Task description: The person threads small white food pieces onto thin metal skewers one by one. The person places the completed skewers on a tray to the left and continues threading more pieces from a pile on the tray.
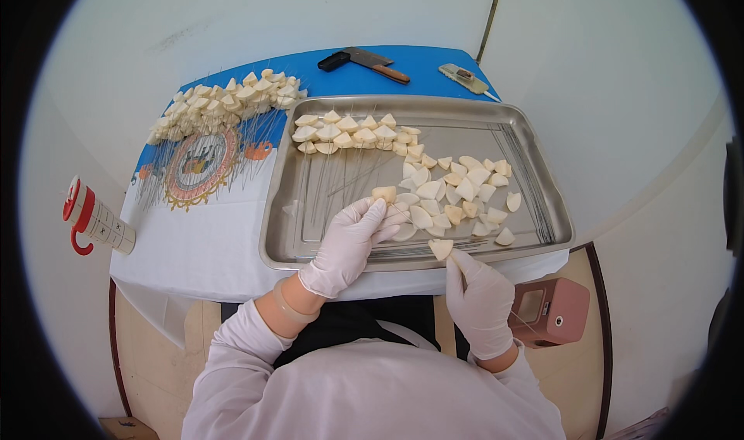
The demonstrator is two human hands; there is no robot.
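My left hand (357,231), in a white disposable glove, pinches a pale vegetable piece (383,194) over the front of a steel tray (407,104). In my gloved right hand (479,300) is a thin metal skewer (526,324), whose back end sticks out behind the hand. A pale wedge (440,249) sits on this skewer right by my right fingertips. The skewer's front part runs towards the piece in my left hand; whether it has entered that piece I cannot tell. Loose cut wedges (459,187) lie spread across the tray's middle and right.
Filled skewers (346,132) lie at the tray's back left, bare skewers (526,184) along its right side. More filled skewers (226,100) are piled on the tablecloth (192,242). Behind stand a cleaver (372,59) and a peeler or slicer (465,78). A red-lidded cup (99,219) is at left.
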